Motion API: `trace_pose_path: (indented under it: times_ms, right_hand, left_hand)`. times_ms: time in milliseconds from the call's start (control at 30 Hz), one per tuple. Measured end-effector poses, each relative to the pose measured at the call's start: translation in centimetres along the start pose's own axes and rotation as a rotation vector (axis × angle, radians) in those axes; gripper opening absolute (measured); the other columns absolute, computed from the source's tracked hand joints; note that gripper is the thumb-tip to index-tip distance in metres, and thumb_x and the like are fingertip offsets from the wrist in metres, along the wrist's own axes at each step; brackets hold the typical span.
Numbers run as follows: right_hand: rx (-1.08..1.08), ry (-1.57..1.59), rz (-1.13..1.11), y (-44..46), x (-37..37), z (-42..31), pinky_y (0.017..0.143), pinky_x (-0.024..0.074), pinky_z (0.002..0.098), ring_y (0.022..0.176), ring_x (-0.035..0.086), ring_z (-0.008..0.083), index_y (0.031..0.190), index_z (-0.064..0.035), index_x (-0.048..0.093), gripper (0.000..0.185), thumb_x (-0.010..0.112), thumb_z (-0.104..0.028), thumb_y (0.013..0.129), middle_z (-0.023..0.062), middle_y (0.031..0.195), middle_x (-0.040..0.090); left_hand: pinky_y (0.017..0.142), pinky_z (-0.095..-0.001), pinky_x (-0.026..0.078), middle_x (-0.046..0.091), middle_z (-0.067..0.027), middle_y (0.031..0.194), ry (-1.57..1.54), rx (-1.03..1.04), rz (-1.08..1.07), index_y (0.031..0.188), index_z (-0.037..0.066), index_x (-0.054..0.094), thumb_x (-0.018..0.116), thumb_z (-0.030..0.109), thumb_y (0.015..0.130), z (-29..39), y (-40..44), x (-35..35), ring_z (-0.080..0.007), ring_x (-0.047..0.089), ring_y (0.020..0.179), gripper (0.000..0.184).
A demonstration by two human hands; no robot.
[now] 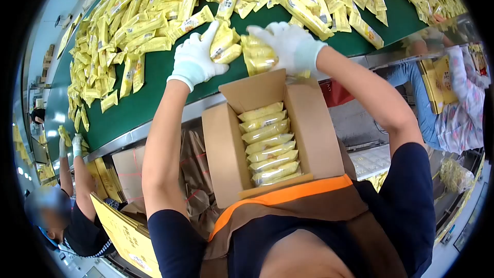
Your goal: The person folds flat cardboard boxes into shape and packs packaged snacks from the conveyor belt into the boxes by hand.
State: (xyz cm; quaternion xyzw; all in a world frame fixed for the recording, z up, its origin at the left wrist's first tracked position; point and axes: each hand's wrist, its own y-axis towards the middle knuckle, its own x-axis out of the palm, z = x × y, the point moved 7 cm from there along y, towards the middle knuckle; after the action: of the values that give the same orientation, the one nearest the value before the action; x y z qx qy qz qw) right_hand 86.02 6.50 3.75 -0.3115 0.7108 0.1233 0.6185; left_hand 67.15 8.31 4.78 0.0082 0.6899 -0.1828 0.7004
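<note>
A worker's gloved left hand (pixel 198 59) grips a bunch of yellow packets (pixel 224 45); the right hand (pixel 290 46), just apart from it, is closed on a second bunch (pixel 258 57) near the front edge of a green work surface (pixel 167 78) strewn with loose packets (pixel 154 45). Below that edge, an open cardboard carton (pixel 320 134) holds a packed row (pixel 271 149).

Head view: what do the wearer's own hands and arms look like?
The left hand and right hand wear white gloves with pale blue-green, close-fitting cuffs. The forearms are bare; short navy sleeves end near the elbows. No markings show on gloves or sleeves.
</note>
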Motion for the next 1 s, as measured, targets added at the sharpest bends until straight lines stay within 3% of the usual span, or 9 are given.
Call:
trace_pose_path:
  times_ms: [100, 233, 267, 300, 367, 500, 700, 933, 1000]
  right_hand:
    - [0.030, 0.391, 0.329, -0.5, -2.8, 2.7, 0.078, 0.0527, 0.0351, 0.086, 0.063, 0.0242, 0.154, -0.0093, 0.022, 0.098, 0.077, -0.025, 0.075, 0.0164, 0.102, 0.061]
    - [-0.199, 0.657, 0.323, -8.0, -9.7, -3.9, 0.083, 0.0530, 0.0372, 0.096, 0.065, 0.0253, 0.146, -0.0056, 0.039, 0.087, 0.076, -0.017, 0.069, 0.0161, 0.107, 0.065]
    - [-0.500, 0.323, 0.355, -9.6, -9.9, -7.5, 0.083, 0.0510, 0.0435, 0.099, 0.063, 0.0310, 0.139, -0.0088, 0.047, 0.080, 0.077, -0.021, 0.065, 0.0147, 0.113, 0.063]
    - [-0.501, 0.031, -0.014, -10.2, -8.1, -11.1, 0.080, 0.0487, 0.0449, 0.097, 0.060, 0.0319, 0.131, -0.0126, 0.054, 0.075, 0.079, -0.028, 0.062, 0.0141, 0.109, 0.059]
    - [-0.702, -0.069, -0.120, -11.8, -2.4, -14.6, 0.080, 0.0462, 0.0448, 0.093, 0.059, 0.0313, 0.128, -0.0164, 0.056, 0.072, 0.079, -0.033, 0.061, 0.0151, 0.103, 0.058]
    - [-0.440, 0.425, -0.708, -10.0, 3.3, -16.6, 0.095, 0.0450, 0.0507, 0.110, 0.058, 0.0385, 0.137, -0.0153, 0.047, 0.081, 0.074, -0.051, 0.070, 0.0236, 0.116, 0.058]
    - [-0.503, 0.134, -0.190, -15.9, 4.3, -17.3, 0.089, 0.0480, 0.0450, 0.107, 0.058, 0.0387, 0.134, -0.0135, 0.051, 0.061, 0.065, -0.043, 0.083, 0.0213, 0.119, 0.058]
    - [-0.618, 0.480, -0.487, -15.8, -0.7, -14.1, 0.094, 0.0490, 0.0417, 0.105, 0.063, 0.0318, 0.128, -0.0108, 0.059, 0.051, 0.065, -0.035, 0.083, 0.0143, 0.116, 0.064]
    - [-0.375, 0.452, 0.042, -11.8, -6.0, -6.8, 0.091, 0.0515, 0.0381, 0.104, 0.064, 0.0313, 0.125, -0.0101, 0.061, 0.048, 0.066, -0.032, 0.083, 0.0143, 0.117, 0.065]
  left_hand:
    - [0.097, -0.0411, 0.047, 0.054, -0.0224, 0.126, -0.400, 0.000, 0.413, 0.152, 0.009, 0.029, 0.080, 0.042, 0.065, -4.6, -1.8, 0.2, -0.0349, 0.058, 0.114, 0.106]
    - [0.099, -0.0433, 0.050, 0.051, -0.0211, 0.133, -1.739, -0.197, 0.222, 0.145, 0.000, 0.033, 0.073, 0.043, 0.079, -8.3, -8.6, 0.3, -0.0308, 0.057, 0.119, 0.089]
    - [0.103, -0.0465, 0.049, 0.050, -0.0226, 0.133, -1.896, 0.069, 0.131, 0.145, -0.001, 0.032, 0.073, 0.049, 0.078, -6.6, -9.9, -0.8, -0.0343, 0.055, 0.120, 0.094]
    - [0.104, -0.0483, 0.047, 0.050, -0.0235, 0.133, -2.005, 0.170, 0.034, 0.146, -0.001, 0.030, 0.073, 0.050, 0.077, -4.5, -11.1, -1.6, -0.0382, 0.053, 0.122, 0.095]
    - [0.107, -0.0480, 0.044, 0.049, -0.0201, 0.135, -2.010, 0.258, -0.116, 0.146, -0.001, 0.031, 0.076, 0.046, 0.073, -0.1, -13.5, -2.4, -0.0353, 0.052, 0.123, 0.098]
    - [0.103, -0.0403, 0.042, 0.052, -0.0152, 0.134, -1.347, 0.355, -0.519, 0.147, 0.002, 0.036, 0.081, 0.039, 0.060, 4.9, -14.5, -0.3, -0.0263, 0.053, 0.121, 0.105]
    - [0.093, -0.0411, 0.046, 0.056, -0.0174, 0.113, -0.066, 0.375, -0.250, 0.149, 0.022, 0.038, 0.078, 0.043, 0.060, 12.3, -12.2, 0.2, -0.0339, 0.057, 0.107, 0.100]
    - [0.085, -0.0458, 0.045, 0.053, -0.0188, 0.120, 0.230, 0.472, 0.273, 0.141, 0.026, 0.048, 0.075, 0.026, 0.069, 13.4, -14.0, 7.1, -0.0349, 0.053, 0.104, 0.077]
    - [0.098, -0.0532, 0.040, 0.047, -0.0200, 0.136, 0.045, 0.436, 0.034, 0.137, 0.022, 0.052, 0.079, 0.027, 0.067, 13.5, -14.2, 5.5, -0.0385, 0.046, 0.121, 0.076]
